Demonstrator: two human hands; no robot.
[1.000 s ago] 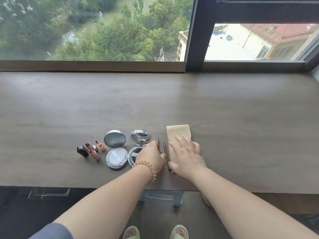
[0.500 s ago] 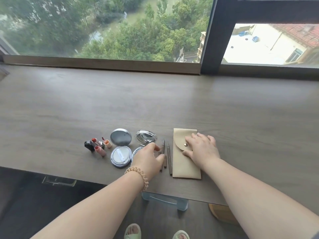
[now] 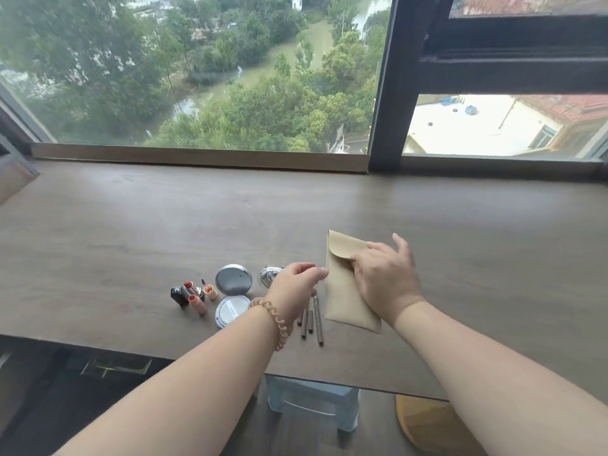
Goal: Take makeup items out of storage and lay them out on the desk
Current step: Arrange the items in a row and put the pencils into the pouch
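The matte wood-grain desk stretches wide. A flat, beige, envelope-shaped pouch lies under the right hand, whose relaxed fingers are spread and whose thumb sits at the curved flap. The left hand hovers with loosely curled fingers holding nothing, its tips beside the pouch's edge. Slim brown pencils lie beneath it. Left of its fingers are round silvery compacts and stubby lipsticks.

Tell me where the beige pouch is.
In the head view the beige pouch lies on the desk right of centre, under the right hand, with the brown pencils just to its left.
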